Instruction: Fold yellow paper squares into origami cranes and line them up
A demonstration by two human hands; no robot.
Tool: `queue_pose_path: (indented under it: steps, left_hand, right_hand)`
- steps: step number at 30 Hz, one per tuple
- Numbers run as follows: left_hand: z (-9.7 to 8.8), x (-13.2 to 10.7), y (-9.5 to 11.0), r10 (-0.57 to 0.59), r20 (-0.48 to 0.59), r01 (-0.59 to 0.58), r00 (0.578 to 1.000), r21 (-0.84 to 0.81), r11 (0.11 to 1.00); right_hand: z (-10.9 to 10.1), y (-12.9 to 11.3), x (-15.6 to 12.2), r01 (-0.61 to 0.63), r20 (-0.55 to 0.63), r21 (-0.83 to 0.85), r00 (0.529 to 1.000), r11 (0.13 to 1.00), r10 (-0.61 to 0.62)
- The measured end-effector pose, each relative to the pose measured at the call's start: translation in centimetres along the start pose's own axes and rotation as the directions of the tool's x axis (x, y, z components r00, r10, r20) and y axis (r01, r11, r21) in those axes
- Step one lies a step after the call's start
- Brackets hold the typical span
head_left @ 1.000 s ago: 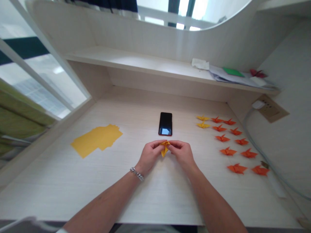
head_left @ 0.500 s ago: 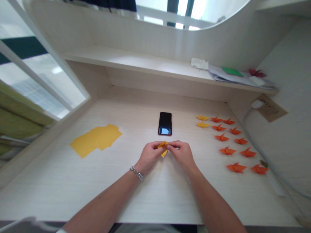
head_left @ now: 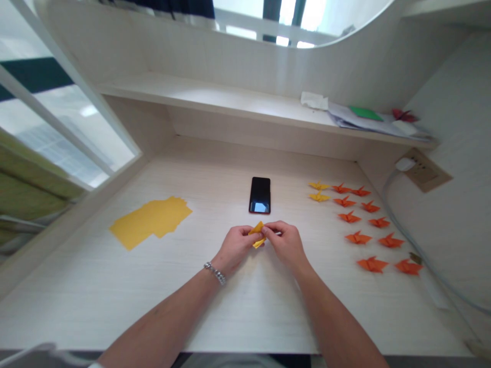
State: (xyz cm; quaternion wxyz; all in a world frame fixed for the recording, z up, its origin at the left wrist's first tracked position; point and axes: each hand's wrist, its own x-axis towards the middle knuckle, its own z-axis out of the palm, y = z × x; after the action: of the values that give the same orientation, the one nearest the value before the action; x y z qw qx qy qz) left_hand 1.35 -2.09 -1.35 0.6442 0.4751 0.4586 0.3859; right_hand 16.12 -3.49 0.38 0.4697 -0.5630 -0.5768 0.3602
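Observation:
A small folded piece of yellow paper sits between both my hands, just above the pale wooden desk. My left hand, with a metal bracelet at the wrist, pinches its left side. My right hand pinches its right side with thumb and fingers. A black phone lies flat just beyond my hands.
A stack of yellow paper sheets lies to the left. Two yellow folded figures and several orange folded figures are lined up in rows at the right. A shelf carries papers at its right end. A cable runs from a wall socket.
The yellow paper has been folded smaller and its lower tip drawn up between my fingers. My hands have stayed in the same place.

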Motion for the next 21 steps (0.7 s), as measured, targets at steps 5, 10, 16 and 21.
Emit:
queue_pose_path:
  steps: [5,10,16,21]
  left_hand:
    - [-0.08,0.05,-0.30,-0.021,0.014,0.021,1.000,0.034,0.999]
    - [-0.08,-0.02,-0.41,-0.031,0.033,0.029,0.999,0.051,0.998]
    - [-0.07,-0.06,-0.47,-0.041,0.043,0.037,0.998,0.077,0.996]
    - [-0.05,0.00,0.03,0.035,-0.046,-0.032,0.998,0.071,0.997]
  right_hand:
    - [0.10,-0.05,-0.02,0.020,-0.012,0.001,1.000,1.000,-0.020]
    - [0.10,-0.28,-0.01,-0.014,-0.004,0.063,1.000,0.998,0.015]
    - [0.09,-0.42,0.05,-0.009,-0.016,0.069,1.000,0.998,0.010]
    - [0.13,-0.12,0.21,-0.023,0.000,0.065,1.000,0.998,0.023]
